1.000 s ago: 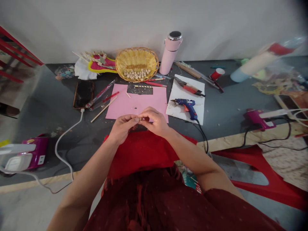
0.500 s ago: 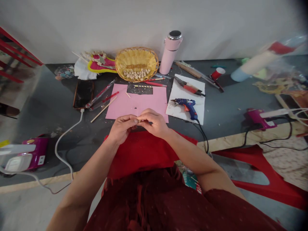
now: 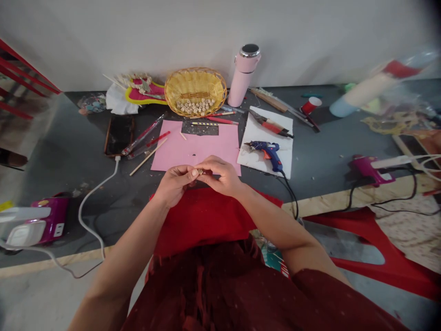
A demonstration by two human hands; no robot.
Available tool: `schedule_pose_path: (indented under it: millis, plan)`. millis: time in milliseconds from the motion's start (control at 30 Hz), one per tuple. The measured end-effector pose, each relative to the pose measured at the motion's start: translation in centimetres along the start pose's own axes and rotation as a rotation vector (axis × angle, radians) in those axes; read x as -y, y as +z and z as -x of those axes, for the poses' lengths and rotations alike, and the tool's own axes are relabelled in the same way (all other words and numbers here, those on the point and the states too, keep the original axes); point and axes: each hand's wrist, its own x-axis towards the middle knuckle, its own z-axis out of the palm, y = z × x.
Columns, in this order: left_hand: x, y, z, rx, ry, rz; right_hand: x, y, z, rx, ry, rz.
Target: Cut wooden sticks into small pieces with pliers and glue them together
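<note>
My left hand [image 3: 176,183] and my right hand [image 3: 220,175] meet over the near edge of a pink sheet [image 3: 210,149]. Between their fingertips is a small beige piece [image 3: 200,171], pinched from both sides; the fingers cover much of it, so its exact kind cannot be told. Beyond the sheet, a yellow woven basket [image 3: 195,82] holds many small pale pieces [image 3: 196,107]. A blue glue gun [image 3: 270,154] and red-handled pliers [image 3: 272,125] lie on a white board [image 3: 248,151] to the right of my hands.
Left of the sheet are a thin wooden stick [image 3: 149,157] and a phone [image 3: 119,134] with a white cable. A pink flask [image 3: 244,76] stands by the wall. Purple power strips [image 3: 57,218] sit at the left, with another at the right. A red cloth [image 3: 203,216] hangs over the near edge.
The fingers of my right hand have shifted slightly, and more of the small beige piece shows between the fingertips. Things on the table have stayed put.
</note>
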Motion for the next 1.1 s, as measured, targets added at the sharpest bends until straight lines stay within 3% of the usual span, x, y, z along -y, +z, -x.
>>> schedule_pose_path:
  millis: [467, 700, 900, 1100]
  plan:
    - [-0.14, 0.17, -0.03, -0.044, -0.026, -0.026, -0.47, -0.07, 0.2, -0.03, 0.026, 0.008]
    - [-0.05, 0.0, -0.1, -0.064, 0.029, -0.018, -0.33, -0.17, 0.12, 0.001, 0.02, 0.045]
    - [-0.06, 0.05, -0.13, -0.011, 0.008, 0.006, -0.39, -0.27, 0.04, -0.035, 0.018, 0.054]
    - [0.29, -0.09, -0.19, -0.045, 0.017, -0.012, -0.32, -0.22, -0.12, -0.013, -0.015, 0.071]
